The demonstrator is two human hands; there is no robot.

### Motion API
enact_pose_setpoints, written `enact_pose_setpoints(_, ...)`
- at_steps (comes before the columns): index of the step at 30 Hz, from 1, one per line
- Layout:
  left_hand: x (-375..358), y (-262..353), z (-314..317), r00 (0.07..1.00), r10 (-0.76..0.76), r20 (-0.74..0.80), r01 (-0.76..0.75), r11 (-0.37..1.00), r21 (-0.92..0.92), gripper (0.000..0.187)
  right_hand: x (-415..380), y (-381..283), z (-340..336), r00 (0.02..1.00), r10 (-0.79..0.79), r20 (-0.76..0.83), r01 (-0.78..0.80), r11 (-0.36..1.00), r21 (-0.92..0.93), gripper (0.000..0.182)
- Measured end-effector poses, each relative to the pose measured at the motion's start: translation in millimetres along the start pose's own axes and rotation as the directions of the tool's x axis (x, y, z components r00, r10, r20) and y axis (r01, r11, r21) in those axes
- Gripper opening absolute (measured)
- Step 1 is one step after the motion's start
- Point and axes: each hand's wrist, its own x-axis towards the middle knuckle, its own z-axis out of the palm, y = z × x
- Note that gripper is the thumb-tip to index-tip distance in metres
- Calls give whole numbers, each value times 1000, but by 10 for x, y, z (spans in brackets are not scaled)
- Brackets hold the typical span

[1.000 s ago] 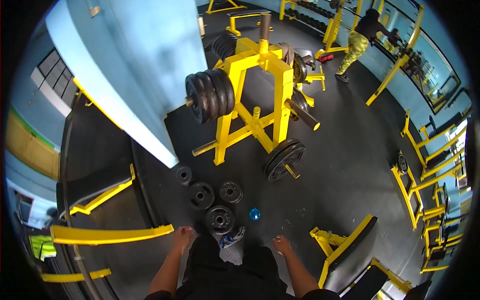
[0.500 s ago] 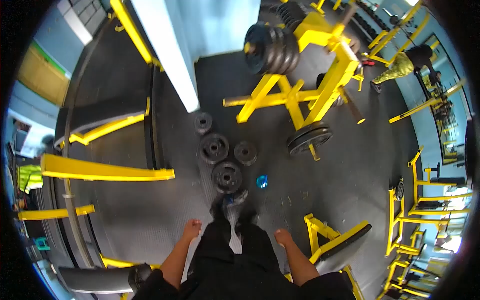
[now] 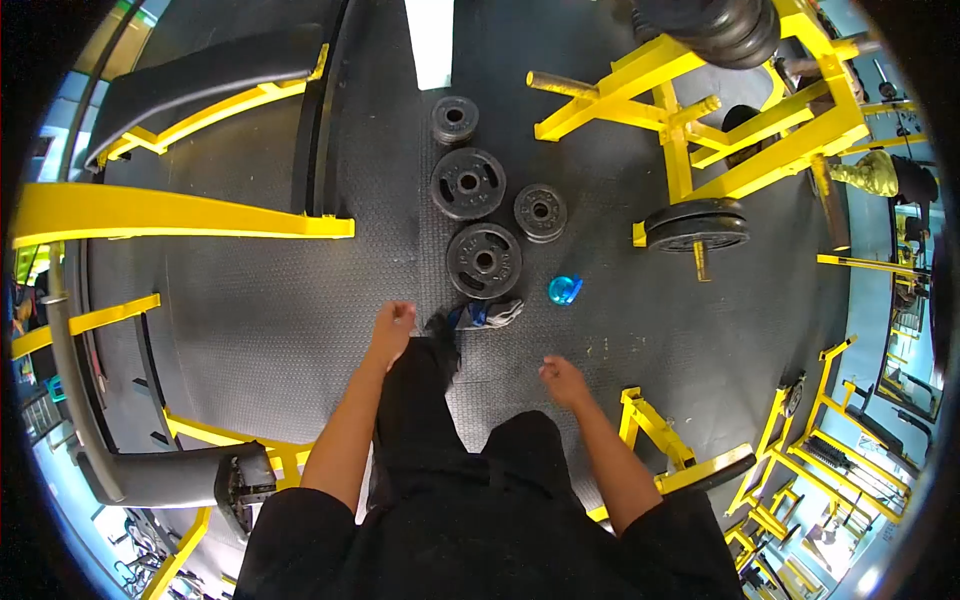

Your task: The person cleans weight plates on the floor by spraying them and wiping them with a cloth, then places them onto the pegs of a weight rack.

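My left hand (image 3: 396, 328) hangs above the floor at the left of my legs, its fingers loosely curled and holding nothing. Over on the right, my right hand (image 3: 565, 380) is also curled and empty. Ahead of my feet lies a dark weight plate (image 3: 466, 270). Beyond it are a second large plate (image 3: 450, 198), a smaller plate (image 3: 540, 228) on the right and a small plate (image 3: 456, 132) farthest off. A crumpled grey and blue item (image 3: 492, 315), perhaps gloves, rests against the nearest plate. A blue bottle (image 3: 564, 290) stands to its right.
A yellow plate-loaded machine (image 3: 680, 160) with black plates (image 3: 697, 228) stands ahead right. Yellow bars (image 3: 190, 215) and a black bench pad (image 3: 215, 75) are on the left. Another padded bench (image 3: 700, 470) is close on my right. A person (image 3: 885, 178) is at the far right.
The plates, bottle and crumpled item are nearer and larger in view. Both hands have risen in the view, and one leg has come forward. Neither hand has taken hold of anything.
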Motion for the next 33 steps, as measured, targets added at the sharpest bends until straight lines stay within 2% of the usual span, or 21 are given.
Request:
enact_pose_setpoints(2,537,-266,143,982,187,-24,-180,967,178,31,538,447,118,999,-48,-1,48,998,46,47)
enact_pose_setpoints(6,996,287,526,973,214,85,-222,971,91,34,1472,961,88,982,-108,-152,95,991,-94,59)
enact_pose_setpoints(8,1217,275,669,910,389,142,-411,891,194,35,2054,1421,211,905,-81,-417,57,996,-70,68)
enact_pose_setpoints(9,1242,293,738,908,398,132,-418,886,200,35,2332,1609,304,904,-95,-418,73,995,-67,68)
enact_pose_setpoints(11,1310,389,931,933,313,178,-349,907,234,34,2975,1855,414,735,-64,-675,47,998,-44,63)
enact_pose_setpoints(12,1353,323,1014,936,315,157,-346,905,245,34,3192,1799,387,742,-79,-665,68,997,-43,63)
enact_pose_setpoints(14,1403,91,1172,898,419,137,-440,831,341,35,3338,1561,252,856,-90,-509,133,990,50,56)
enact_pose_setpoints(15,1345,31,1233,915,373,152,-403,838,367,35,3377,1525,350,830,-165,-533,196,981,2,51)
enact_pose_setpoints(16,1274,61,1319,888,399,226,-455,704,545,39,3405,1464,384,790,-252,-559,263,963,-62,46)
enact_pose_setpoints(17,1201,-4,1457,862,406,305,-495,541,679,45,3288,1459,415,814,-236,-531,242,968,-60,46)
enact_pose_setpoints(19,1031,-169,1795,864,344,367,-502,547,670,59,3036,1171,416,704,-465,-536,505,859,-82,40)
enact_pose_setpoints(20,936,-203,1954,857,257,447,-512,524,681,63,2919,1058,420,709,-471,-525,511,856,-79,40)
enact_pose_setpoints(21,810,-220,2092,836,173,521,-530,501,684,67,2771,954,421,759,-434,-485,531,844,76,40)
enact_pose_setpoints(22,695,-268,2221,841,182,509,-524,503,687,67,2628,800,392,800,-411,-437,539,812,225,40)
enact_pose_setpoints(24,610,-426,2394,829,334,449,-555,585,591,62,2301,420,301,925,-334,-181,377,749,544,54)
enact_pose_setpoints(25,680,-501,2395,832,338,439,-551,587,593,62,2195,325,269,922,-344,-177,383,749,541,54)
enact_pose_setpoints(27,791,-584,2328,811,316,492,-552,691,467,61,2078,195,221,829,-557,48,457,724,516,72)
enact_pose_setpoints(28,786,-600,2304,816,319,482,-546,697,464,61,2082,149,203,826,-561,58,459,728,509,72)
enact_pose_setpoints(30,741,-612,2241,827,312,468,-511,765,392,51,2150,39,196,635,-773,-9,770,632,83,84)
enact_pose_setpoints(31,647,-517,2228,888,131,440,-361,792,492,38,2187,-29,164,639,-764,93,765,644,31,81)
enact_pose_setpoints(33,670,-478,2144,882,40,469,-290,832,473,40,2391,35,278,642,-745,180,738,665,119,74)
